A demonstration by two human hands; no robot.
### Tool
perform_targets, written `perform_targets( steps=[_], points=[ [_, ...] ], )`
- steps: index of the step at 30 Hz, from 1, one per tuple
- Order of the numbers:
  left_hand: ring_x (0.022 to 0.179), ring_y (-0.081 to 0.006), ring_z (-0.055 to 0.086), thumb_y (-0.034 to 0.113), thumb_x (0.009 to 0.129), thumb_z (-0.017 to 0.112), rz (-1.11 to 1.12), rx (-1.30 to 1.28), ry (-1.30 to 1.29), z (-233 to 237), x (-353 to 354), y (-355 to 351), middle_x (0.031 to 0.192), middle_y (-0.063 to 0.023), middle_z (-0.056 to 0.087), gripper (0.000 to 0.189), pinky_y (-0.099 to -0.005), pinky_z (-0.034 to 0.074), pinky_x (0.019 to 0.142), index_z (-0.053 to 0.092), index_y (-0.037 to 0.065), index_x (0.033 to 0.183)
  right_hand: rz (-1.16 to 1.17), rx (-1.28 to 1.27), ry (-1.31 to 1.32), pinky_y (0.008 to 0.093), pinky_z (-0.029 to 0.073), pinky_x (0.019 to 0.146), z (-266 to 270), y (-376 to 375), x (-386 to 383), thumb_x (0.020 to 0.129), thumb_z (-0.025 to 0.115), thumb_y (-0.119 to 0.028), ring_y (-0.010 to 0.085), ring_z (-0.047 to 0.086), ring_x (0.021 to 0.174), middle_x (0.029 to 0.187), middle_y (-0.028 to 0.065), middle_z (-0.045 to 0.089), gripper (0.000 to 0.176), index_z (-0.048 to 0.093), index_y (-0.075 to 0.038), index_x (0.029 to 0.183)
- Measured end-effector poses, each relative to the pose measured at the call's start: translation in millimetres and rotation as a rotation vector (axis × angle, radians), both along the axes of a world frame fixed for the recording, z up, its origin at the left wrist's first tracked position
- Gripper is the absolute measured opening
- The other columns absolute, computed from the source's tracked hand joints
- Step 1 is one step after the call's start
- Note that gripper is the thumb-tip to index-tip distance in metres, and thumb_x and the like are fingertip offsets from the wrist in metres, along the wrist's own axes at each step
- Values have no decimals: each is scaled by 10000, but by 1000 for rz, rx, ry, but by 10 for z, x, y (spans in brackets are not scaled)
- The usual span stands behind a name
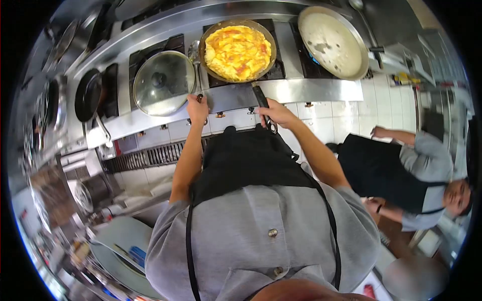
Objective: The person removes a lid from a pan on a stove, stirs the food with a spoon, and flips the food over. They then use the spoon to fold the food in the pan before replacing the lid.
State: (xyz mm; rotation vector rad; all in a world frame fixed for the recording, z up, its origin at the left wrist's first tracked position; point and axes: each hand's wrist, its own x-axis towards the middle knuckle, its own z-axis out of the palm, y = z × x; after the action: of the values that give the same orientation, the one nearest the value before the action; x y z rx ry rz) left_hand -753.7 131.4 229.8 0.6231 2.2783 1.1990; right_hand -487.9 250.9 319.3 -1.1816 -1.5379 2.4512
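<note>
A frying pan (275,49) sits on a stove burner, filled with a yellow omelette (238,52) that has reddish bits in it. My right hand (277,113) is wrapped around the pan's black handle. My left hand (197,109) grips the dark handle end of a long-handled metal utensil (195,65). Its metal head lies just left of the pan; whether it is a spoon or a turner is hard to make out. Close by my left hand, a pan with a glass lid (163,90) covers another burner.
A wide pan of whitish liquid (334,42) stands on the right burner. An empty dark frying pan (89,95) is at the far left of the stove (326,91). A co-worker in a black apron (376,165) stands to the right. Behind on the left is a large grey round tray (113,241).
</note>
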Motion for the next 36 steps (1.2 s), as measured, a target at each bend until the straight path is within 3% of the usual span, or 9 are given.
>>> perform_targets(
  steps=[2,3,7,13,17,22,24,28,36],
  points=[
    [768,-365,635,126,818,680,-170,-147,349,-19,-69,-78,814,-200,625,329,-433,515,713,446,-25,992,124,38,-58,326,509,484,-32,111,16,888,631,-155,178,577,502,665,77,557,196,490,-23,919],
    [895,-439,593,129,811,679,-187,-191,362,12,-83,-97,941,-253,598,343,-480,472,829,455,-35,1012,4,91,-104,323,506,486,-67,24,-22,884,630,-166,172,582,509,653,67,557,193,498,-25,897],
    [920,-441,597,190,813,684,-223,-286,434,-60,-124,-178,1068,-252,549,388,-507,496,774,462,-7,1063,-13,99,-38,291,452,439,-161,-239,-136,883,626,-170,155,558,476,626,49,547,198,493,-30,838],
    [887,-403,632,230,837,678,-348,-390,595,155,-141,-216,1039,-221,552,390,-457,539,737,473,-16,1060,-122,188,-137,305,460,431,80,-310,-184,867,645,-171,151,543,458,613,59,548,218,506,-13,815],
    [860,-395,642,277,841,683,-368,-407,647,146,-151,-200,1034,-215,554,416,-455,548,708,467,-11,1048,-284,169,-38,309,468,427,-226,-372,-213,872,646,-166,157,564,480,650,63,554,218,508,-3,824],
    [861,-410,638,337,830,695,-398,-381,659,233,-127,-279,1037,-221,553,483,-480,539,702,441,-14,1043,-129,178,-30,323,458,408,-217,-318,-144,857,663,-204,162,565,459,615,83,560,272,520,8,764],
    [944,-450,599,360,815,696,-357,-374,533,348,-83,-288,1070,-272,562,540,-509,507,779,459,-36,1094,-195,422,-201,312,455,420,-212,-355,-168,856,669,-269,154,569,463,582,66,575,317,560,25,803],
    [982,-457,587,414,811,689,-418,-332,540,189,-176,-342,1122,-286,559,605,-510,485,832,464,-38,1145,8,337,-93,307,452,426,-419,-373,-334,866,668,-300,163,590,483,582,68,576,339,573,19,802],
    [889,-429,613,454,832,674,-373,-183,654,348,-232,-368,1002,-249,613,569,-503,492,754,503,-24,1092,-499,128,-36,376,553,606,-255,-627,181,892,561,-570,189,650,718,810,112,629,602,551,12,1049]
  ],
)
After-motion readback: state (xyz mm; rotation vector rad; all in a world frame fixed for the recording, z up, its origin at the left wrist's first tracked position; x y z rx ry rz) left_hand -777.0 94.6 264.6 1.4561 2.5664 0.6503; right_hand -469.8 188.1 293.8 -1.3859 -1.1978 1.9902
